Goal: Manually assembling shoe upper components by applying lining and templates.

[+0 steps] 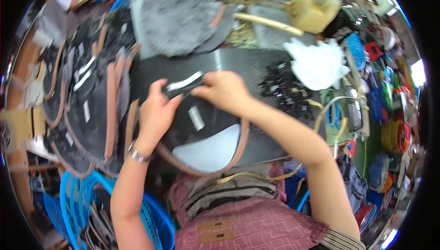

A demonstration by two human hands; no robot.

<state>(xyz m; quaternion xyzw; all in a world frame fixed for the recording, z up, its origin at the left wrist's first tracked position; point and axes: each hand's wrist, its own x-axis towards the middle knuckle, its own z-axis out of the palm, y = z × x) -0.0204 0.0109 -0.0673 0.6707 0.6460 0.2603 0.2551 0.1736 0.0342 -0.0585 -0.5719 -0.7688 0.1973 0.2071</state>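
Note:
A black, rounded fabric panel (215, 119) lies before me, with a tan band and what look like zipper teeth (245, 142) along its curved edge. My left hand (156, 111) is at its far left side, thumb pressed on the dark material, index finger raised, other fingers partly hidden. Across from it, my right hand (224, 90) pinches the dark material between thumb and fingers. A white strip (184, 81) lies just beyond the fingertips. On the panel are a small white label (196, 118) and a pale, crescent-shaped piece (208, 154).
Several tan-edged dark panels (94, 112) are heaped at left. Grey fuzzy pieces (176, 19) lie at the back, near a yellowish jug (314, 9). Small black parts (286, 87) and a white plastic sheet (316, 62) are at right. A blue basket (158, 218) stands below.

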